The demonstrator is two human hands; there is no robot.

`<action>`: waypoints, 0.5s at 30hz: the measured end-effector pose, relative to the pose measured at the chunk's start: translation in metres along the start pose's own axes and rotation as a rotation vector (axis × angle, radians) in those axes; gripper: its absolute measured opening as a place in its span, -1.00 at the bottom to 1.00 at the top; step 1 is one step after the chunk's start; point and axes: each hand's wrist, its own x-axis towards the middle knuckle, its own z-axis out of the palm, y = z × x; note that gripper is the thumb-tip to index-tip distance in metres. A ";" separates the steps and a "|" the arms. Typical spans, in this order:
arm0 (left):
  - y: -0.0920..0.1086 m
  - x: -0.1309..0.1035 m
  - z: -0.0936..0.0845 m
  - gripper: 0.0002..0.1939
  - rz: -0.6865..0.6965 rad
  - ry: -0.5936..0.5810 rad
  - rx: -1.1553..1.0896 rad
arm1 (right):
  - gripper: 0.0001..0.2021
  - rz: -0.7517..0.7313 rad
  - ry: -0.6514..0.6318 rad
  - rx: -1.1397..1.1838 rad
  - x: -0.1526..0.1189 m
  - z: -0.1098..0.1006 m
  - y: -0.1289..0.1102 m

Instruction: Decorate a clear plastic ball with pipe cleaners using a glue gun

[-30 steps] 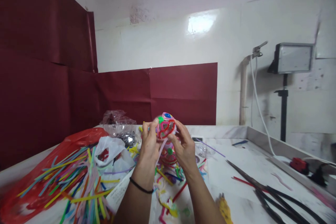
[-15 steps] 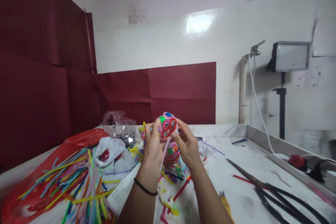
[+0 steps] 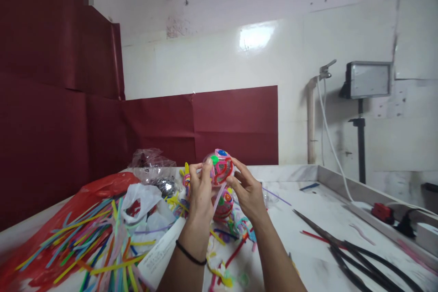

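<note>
A clear round ball decorated with pink and red strips, a green piece and a blue piece is held up between both hands. My left hand grips its left side, with the thumb near the green piece. On the right side, my right hand pinches it with thumb and fingertips. A pale strip hangs down from the ball between the hands. Just below is a second decorated ball with an orange piece, on the table among colourful scraps.
Large black-handled scissors and a red strip lie at the right. Many fuzzy coloured strips lie on a red plastic bag at the left, beside a white bag. A lamp stands behind.
The view has shifted slightly. The held ball is turned a little, and more of its clear left side shows above my left hand. Both hands still hold it.
</note>
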 end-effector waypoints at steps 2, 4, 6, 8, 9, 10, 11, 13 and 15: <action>0.001 0.000 0.000 -0.66 0.004 -0.005 -0.003 | -0.59 -0.010 0.000 -0.007 0.000 -0.001 -0.001; 0.002 0.000 -0.001 -0.66 -0.002 -0.010 0.004 | -0.59 -0.017 0.002 -0.010 0.001 -0.001 -0.002; 0.002 0.000 -0.001 -0.65 -0.001 -0.020 0.004 | -0.59 -0.014 -0.001 -0.009 0.001 -0.003 -0.003; 0.002 0.000 -0.002 -0.64 0.002 -0.023 0.008 | -0.59 -0.009 -0.012 -0.002 0.001 -0.004 -0.004; 0.001 0.000 -0.002 -0.64 0.006 -0.019 0.014 | -0.59 -0.008 -0.021 0.004 0.001 -0.005 -0.004; 0.000 0.000 -0.002 -0.63 0.008 -0.012 0.022 | -0.59 -0.010 -0.030 0.007 0.002 -0.006 -0.005; 0.000 0.000 -0.001 -0.63 0.008 -0.009 0.031 | -0.59 -0.012 -0.036 0.008 0.002 -0.007 -0.006; -0.001 0.000 -0.001 -0.62 0.011 -0.009 0.044 | -0.58 -0.014 -0.045 0.004 0.003 -0.008 -0.007; 0.000 0.000 0.000 -0.61 0.010 -0.017 0.047 | -0.58 -0.015 -0.048 -0.002 0.003 -0.010 -0.008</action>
